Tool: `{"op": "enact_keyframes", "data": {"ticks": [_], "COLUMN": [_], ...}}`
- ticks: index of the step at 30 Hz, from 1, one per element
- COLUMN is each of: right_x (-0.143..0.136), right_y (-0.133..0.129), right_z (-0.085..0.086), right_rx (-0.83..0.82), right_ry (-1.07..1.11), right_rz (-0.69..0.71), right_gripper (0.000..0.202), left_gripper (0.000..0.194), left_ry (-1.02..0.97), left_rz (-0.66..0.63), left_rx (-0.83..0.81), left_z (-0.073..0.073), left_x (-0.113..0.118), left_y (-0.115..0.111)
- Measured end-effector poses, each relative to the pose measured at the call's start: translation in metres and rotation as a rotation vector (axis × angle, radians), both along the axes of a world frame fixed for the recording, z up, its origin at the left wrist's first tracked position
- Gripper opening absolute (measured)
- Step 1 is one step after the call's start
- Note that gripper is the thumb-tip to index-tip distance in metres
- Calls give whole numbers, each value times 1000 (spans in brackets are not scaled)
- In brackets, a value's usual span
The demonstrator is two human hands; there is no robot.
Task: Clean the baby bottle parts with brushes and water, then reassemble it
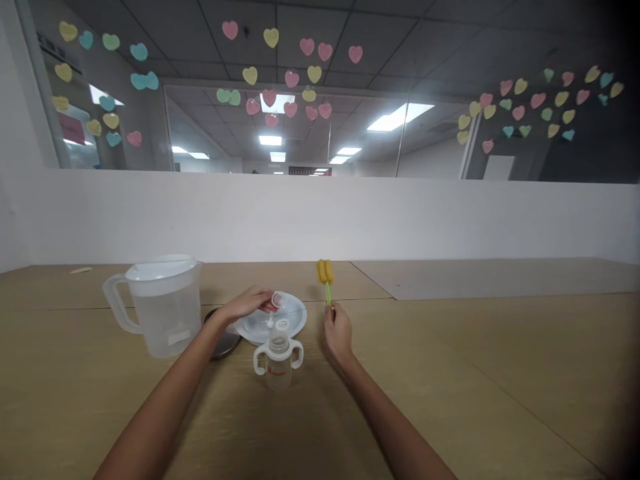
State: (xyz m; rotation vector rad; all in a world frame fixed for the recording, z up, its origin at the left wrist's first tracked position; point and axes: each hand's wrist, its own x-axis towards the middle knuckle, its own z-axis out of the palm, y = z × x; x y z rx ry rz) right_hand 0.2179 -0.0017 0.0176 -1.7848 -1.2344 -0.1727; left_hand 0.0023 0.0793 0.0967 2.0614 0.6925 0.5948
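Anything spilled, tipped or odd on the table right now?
I see no spill or damage; the two-handled baby bottle and plastic pitcher stand upright. Only a small pale strip, at back left, looks stray, lying apart from everything else. I can't identify it.

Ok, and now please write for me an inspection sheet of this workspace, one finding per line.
Surface: brown table, seam line visible.
Things in use: two-handled bottle, upright; white bowl behind it; clear cap-like piece; yellow-headed brush.
Clutter: jug, dark disc left of the bowl, small pale scrap at far left.
Hands: left hand holds the cap-like piece at the bowl; right hand grips the brush's green handle.
Cables: nothing seen.
Surroundings: white wall; above, glass with heart-shaped stickers.
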Motion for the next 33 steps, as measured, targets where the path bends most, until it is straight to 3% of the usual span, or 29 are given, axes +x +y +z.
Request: {"op": "enact_keyframes", "data": {"ticks": [4,7,10,16,23,27,33], "right_x": [-16,-28,-34,-33,-31,-30,-26], "right_y": [-9,-15,-17,-17,-16,-12,-8], "right_z": [4,2,-2,-4,-8,-9,-8], "right_rx": [288,211,163,242,461,316,116], "right_ry": [-82,-188,-260,-314,-371,-377,-339], "right_rz": [190,282,280,329,361,285,148], "right_gripper": [40,40,42,40,34,37,37], "left_gripper": [37,35,35,29,23,25,27], "left_ry": [-220,-290,-279,-284,-126,-56,54], "left_rz": [52,174,339,558,578,493,499], "left_rx": [17,100,271,578,662,627,582], "left_z": [7,10,12,16,22,27,28], "left_x": [3,5,6,4,0,2,-2], "left_y": [-4,-4,-6,-10,-18,-28,-24]}}
